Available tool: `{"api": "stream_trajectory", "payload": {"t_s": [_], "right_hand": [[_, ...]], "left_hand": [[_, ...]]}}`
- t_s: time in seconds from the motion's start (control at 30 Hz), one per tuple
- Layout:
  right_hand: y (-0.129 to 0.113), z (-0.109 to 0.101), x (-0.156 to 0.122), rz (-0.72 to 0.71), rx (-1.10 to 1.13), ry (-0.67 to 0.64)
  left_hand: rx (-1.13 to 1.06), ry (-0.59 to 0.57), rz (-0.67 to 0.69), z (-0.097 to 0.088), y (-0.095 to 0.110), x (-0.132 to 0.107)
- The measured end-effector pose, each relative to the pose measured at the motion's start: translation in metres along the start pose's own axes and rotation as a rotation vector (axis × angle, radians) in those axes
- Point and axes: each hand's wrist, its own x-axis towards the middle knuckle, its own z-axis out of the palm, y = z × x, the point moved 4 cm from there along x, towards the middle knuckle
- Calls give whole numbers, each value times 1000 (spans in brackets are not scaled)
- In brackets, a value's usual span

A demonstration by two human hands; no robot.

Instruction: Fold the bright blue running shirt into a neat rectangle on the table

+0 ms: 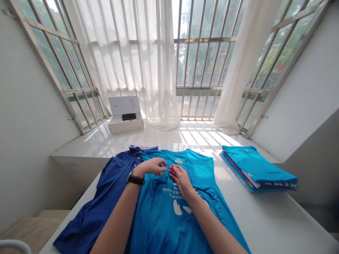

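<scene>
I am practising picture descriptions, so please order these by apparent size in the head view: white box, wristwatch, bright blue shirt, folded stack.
Largest to smallest:
1. Bright blue shirt
2. Folded stack
3. White box
4. Wristwatch

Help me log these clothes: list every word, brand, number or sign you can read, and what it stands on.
"PEAK": top of the spread turquoise shirt.
"DA": same shirt, the rest covered by the right hand.
"INTERNATION": next line, end covered.
"MARATHO": line below that, end covered.
Below these, large white print: partly covered, unreadable.
White box and folded stack: marks too small or blurred to read.
</scene>
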Motion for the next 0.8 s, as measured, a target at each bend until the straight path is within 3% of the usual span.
{"api": "stream_trajectory", "payload": {"t_s": [0.13,0.27,0.37,0.43,0.53,0.63,0.7,0.8], "right_hand": [[1,-2,0,-35,-38,11],[2,-2,1,-47,-51,10],[1,-2,3,-33,-42,-3],[0,-1,3,-24,-37,-16],[-2,1,-1,-22,-36,-46],[-6,1,-7,-62,-66,-46],[-16,3,-12,-128,-86,-22],[-47,11,-28,-239,-36,-10]], "left_hand": [[207,-50,-62,11,-1,6],[256,-96,-152,26,0,14],[287,-55,-134,22,18,4],[318,39,-18,12,47,-18],[263,272,239,0,103,-75],[200,456,278,12,131,-139],[77,558,234,38,121,-177],[-291,667,77,100,65,-222]]}}
